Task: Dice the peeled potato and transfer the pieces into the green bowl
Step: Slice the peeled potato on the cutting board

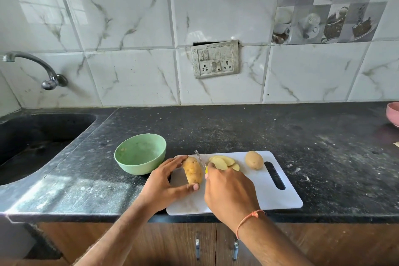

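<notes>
Right hand (228, 192), nearest, grips a knife (200, 161) over the white cutting board (280, 198), blade just right of the potato (192, 170). Left hand (164, 181) pinches that potato at the board's left edge; cut slices (222, 162) lie beyond. Green bowl (140, 153) sits off the board's far-left corner.

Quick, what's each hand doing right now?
Left hand: holds the potato on the cutting board.
Right hand: grips the knife.
</notes>
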{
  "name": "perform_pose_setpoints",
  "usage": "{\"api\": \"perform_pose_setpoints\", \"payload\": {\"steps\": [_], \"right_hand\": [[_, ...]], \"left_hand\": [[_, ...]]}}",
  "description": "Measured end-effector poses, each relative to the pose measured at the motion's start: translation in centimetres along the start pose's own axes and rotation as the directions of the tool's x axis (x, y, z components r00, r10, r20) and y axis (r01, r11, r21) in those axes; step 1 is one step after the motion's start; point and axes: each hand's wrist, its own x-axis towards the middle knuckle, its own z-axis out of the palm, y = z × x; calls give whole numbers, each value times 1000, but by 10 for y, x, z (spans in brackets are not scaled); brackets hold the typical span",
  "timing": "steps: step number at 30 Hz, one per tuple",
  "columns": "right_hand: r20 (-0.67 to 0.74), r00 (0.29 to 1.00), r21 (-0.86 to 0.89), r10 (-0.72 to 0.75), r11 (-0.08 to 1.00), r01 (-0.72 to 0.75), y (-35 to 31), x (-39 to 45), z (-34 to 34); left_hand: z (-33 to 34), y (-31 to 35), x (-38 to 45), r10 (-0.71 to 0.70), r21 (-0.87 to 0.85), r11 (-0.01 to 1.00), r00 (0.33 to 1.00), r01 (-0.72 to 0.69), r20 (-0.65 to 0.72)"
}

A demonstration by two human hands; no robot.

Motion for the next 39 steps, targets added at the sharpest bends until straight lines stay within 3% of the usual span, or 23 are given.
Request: {"api": "perform_pose_setpoints", "payload": {"steps": [13,28,39], "right_hand": [[77,997,-51,-8,999,12,-20,20,2],[205,977,41,-60,998,53,-8,28,-10],[180,982,88,-63,995,48,3,17,0]], "left_hand": [[0,3,1,43,-42,998,999,-42,10],[0,2,3,98,-4,995,995,-98,28],[0,0,3,62,-16,998,997,-62,34]]}}
